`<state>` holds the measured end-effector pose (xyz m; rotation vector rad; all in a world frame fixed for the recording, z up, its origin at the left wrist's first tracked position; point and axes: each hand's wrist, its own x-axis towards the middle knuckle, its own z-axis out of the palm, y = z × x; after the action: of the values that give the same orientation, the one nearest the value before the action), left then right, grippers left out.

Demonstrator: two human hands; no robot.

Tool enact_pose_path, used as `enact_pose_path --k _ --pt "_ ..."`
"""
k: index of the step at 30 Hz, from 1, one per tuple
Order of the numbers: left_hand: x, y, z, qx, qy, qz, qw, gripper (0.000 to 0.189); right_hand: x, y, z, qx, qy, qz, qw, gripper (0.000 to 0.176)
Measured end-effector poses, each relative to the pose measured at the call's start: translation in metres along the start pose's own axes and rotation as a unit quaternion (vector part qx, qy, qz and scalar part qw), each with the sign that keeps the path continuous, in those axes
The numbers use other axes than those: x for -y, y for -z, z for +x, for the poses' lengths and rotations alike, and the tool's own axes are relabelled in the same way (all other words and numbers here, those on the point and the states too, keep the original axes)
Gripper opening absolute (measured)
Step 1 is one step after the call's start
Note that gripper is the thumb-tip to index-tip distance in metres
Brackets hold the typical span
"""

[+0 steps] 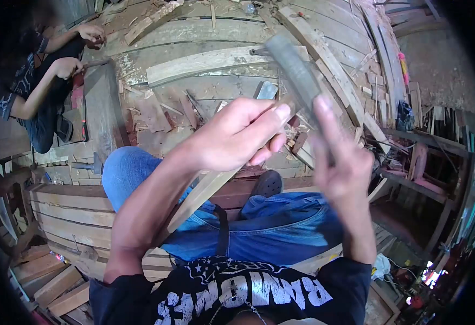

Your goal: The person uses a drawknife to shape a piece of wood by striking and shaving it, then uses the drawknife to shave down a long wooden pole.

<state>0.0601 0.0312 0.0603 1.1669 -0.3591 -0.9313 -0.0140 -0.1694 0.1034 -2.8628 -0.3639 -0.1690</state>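
Observation:
My left hand [237,135] is closed around a narrow, tapered strip of wood [202,197]. The strip slants from over my lap, under my forearm, and up through the fist. My right hand [340,154] is wrapped around a flat grey metal tool [297,70], blurred by motion, with the forefinger lying along it. The tool points up and away to the left, just right of my left fist, and overlaps the upper end of the strip in this view. Its handle is mostly hidden by my fingers.
Wood offcuts and shavings litter the plank floor, around a pale curved board [205,65] and a long beam [324,59]. At the left a person [37,97] works over a dark wooden piece [104,103]. A wooden frame [422,189] stands at the right.

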Motion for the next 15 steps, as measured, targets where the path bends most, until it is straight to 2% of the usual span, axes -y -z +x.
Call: enact_pose_path --k 2,3,4,7,10,13,15 --pt "0.0 -0.006 -0.003 -0.008 -0.006 -0.026 1.0 0.036 -0.005 0.005 0.017 -0.072 -0.032 0.066 0.995 0.055" --pt "-0.002 -0.005 -0.003 0.002 0.001 -0.031 1.0 0.037 0.001 0.003 0.01 -0.063 -0.042 0.009 0.997 0.055" --pt "-0.004 -0.003 -0.002 0.01 0.004 -0.033 0.999 0.037 0.001 -0.003 0.002 -0.068 0.017 0.013 0.997 0.063" --pt "-0.002 -0.002 -0.004 0.005 0.007 -0.016 1.0 0.04 0.002 -0.006 -0.001 -0.038 0.005 0.018 0.999 0.063" --pt "-0.003 -0.005 0.002 0.02 0.01 -0.017 1.0 0.043 -0.001 -0.002 0.002 -0.085 0.002 0.02 0.996 0.064" --pt "0.001 -0.003 0.001 0.006 0.016 -0.024 1.0 0.044 0.004 -0.003 -0.003 -0.025 0.005 0.004 1.0 0.064" --pt "0.001 -0.005 -0.002 0.012 0.027 -0.051 0.998 0.044 0.002 -0.003 -0.004 -0.053 0.001 0.01 0.999 0.063"
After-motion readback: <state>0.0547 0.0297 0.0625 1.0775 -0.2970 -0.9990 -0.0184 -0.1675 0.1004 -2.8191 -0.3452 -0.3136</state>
